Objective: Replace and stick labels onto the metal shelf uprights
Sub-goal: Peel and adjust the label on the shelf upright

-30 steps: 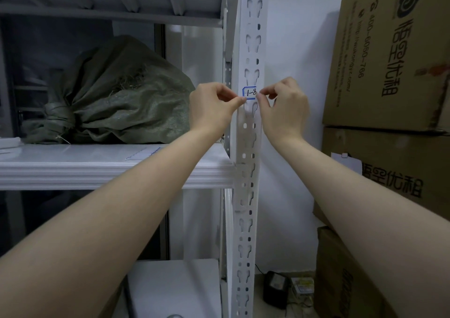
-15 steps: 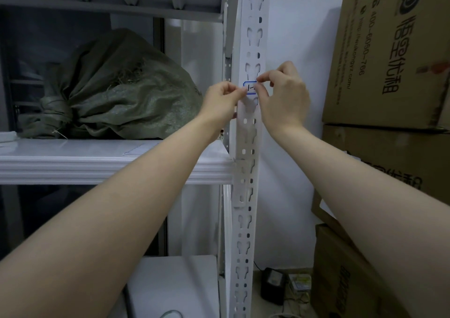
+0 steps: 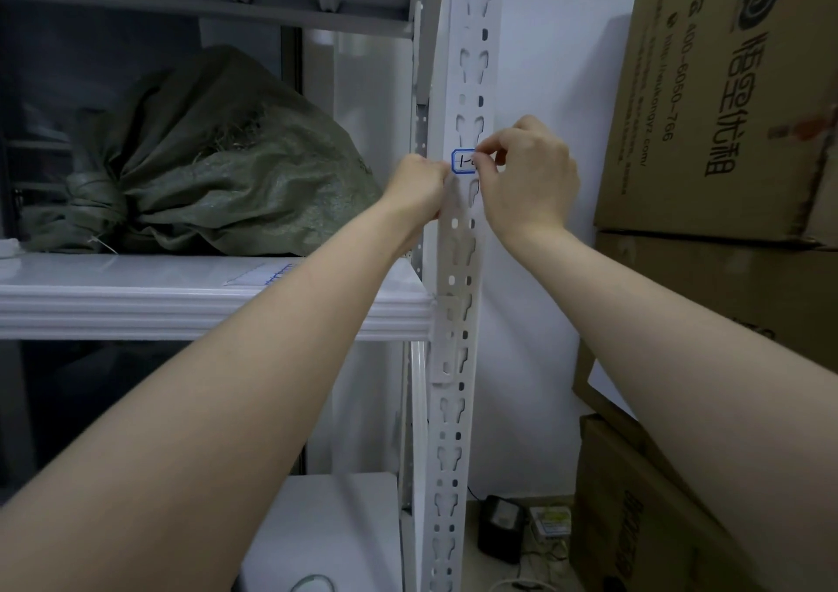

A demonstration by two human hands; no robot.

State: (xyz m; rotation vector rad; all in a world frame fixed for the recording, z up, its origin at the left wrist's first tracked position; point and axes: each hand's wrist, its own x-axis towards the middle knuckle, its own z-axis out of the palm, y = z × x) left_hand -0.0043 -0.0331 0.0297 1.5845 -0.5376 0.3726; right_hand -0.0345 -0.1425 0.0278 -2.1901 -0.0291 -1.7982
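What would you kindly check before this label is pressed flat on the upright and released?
1. The label sits on the front face of the upright: ok.
2. The fingers of the right hand pinch its right end: ok.
3. The left hand is at its left edge: ok; grip cannot tell.
4. Level: cannot tell, right end covered.
5. Fully stuck down: cannot tell.

Both forearms [image 3: 272, 364] and hands [image 3: 528, 178] are bare.

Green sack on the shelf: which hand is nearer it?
Left. Both hold the label on the upright; the left hand is on the side toward the sack, the right hand on the far side.
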